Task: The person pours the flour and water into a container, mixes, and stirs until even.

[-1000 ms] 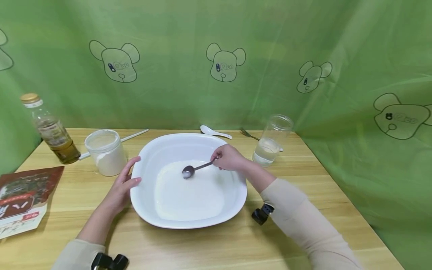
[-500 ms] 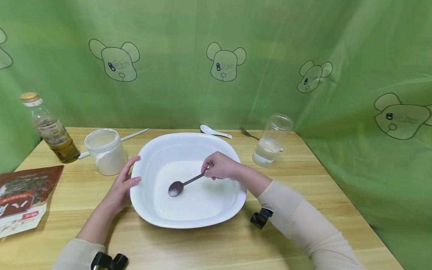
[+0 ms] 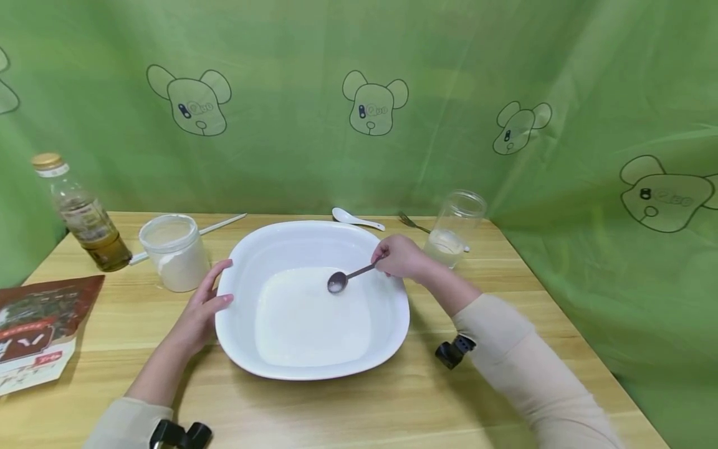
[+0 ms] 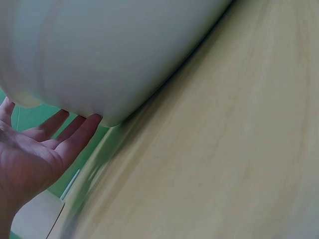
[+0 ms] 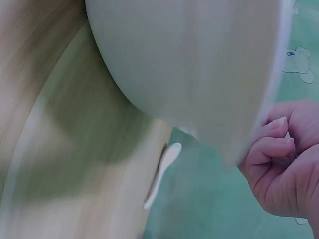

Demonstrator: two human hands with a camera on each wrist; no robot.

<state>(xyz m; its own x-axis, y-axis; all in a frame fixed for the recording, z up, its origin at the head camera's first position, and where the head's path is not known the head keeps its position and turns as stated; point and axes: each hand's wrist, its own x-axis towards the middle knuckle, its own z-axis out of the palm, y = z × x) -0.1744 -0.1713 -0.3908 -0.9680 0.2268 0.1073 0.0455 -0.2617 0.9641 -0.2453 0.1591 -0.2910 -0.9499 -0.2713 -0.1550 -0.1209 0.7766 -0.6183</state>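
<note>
A large white basin (image 3: 263,368) stands mid-table, its bottom covered by a smooth whitish layer. My left hand (image 3: 197,312) steadies it at the left rim, thumb and a finger over the edge; the left wrist view shows other fingertips against the outer wall (image 4: 109,55). Above the basin's right part, my right hand (image 3: 399,257) pinches the handle end of a dark spoon (image 3: 338,282), whose bowl hangs over the whitish layer with something pale in it. In the right wrist view the basin wall hides the spoon, and the curled fingers (image 5: 271,149) show beside the rim.
Left of the basin are a jar of white powder (image 3: 182,265), a bottle of brown liquid (image 3: 92,227), a white stick (image 3: 224,223) and a printed pouch (image 3: 45,330). Behind lie a white spoon (image 3: 356,219) and a fork (image 3: 412,222). A glass jar (image 3: 457,218) stands at right.
The spoon first swung toward the near left of the basin, then back to the right and away as my right hand moved toward the right rim. My left hand has stayed on the rim.
</note>
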